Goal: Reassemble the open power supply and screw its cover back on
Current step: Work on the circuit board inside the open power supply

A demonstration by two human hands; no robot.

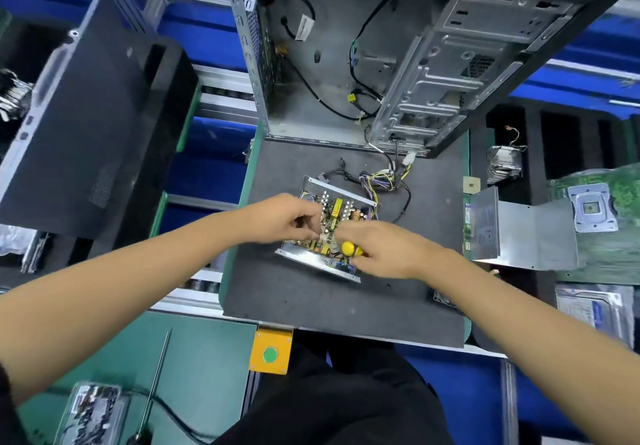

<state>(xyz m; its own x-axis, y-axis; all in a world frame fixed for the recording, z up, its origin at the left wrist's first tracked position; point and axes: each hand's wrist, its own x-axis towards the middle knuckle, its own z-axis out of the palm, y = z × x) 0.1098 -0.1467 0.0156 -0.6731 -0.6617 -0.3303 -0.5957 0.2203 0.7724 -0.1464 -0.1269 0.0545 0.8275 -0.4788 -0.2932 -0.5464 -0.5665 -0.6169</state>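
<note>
The open power supply (337,216) lies on the dark mat (311,299), its circuit board bare and its bundle of wires (384,181) trailing up to the right. My right hand (384,250) grips a screwdriver with a yellow handle (349,248) over the near part of the board. My left hand (287,217) hovers over the board's left side with fingers curled as if pinching something small; what it holds is hidden. The bent metal cover (519,233) stands to the right, off the mat.
An empty computer case (346,63) stands open behind the mat. A black side panel (86,115) lies at left. A green motherboard (609,222), a heatsink (504,164) and a drive (588,306) are at right. A long screwdriver (156,385) and a yellow button box (270,352) are near me.
</note>
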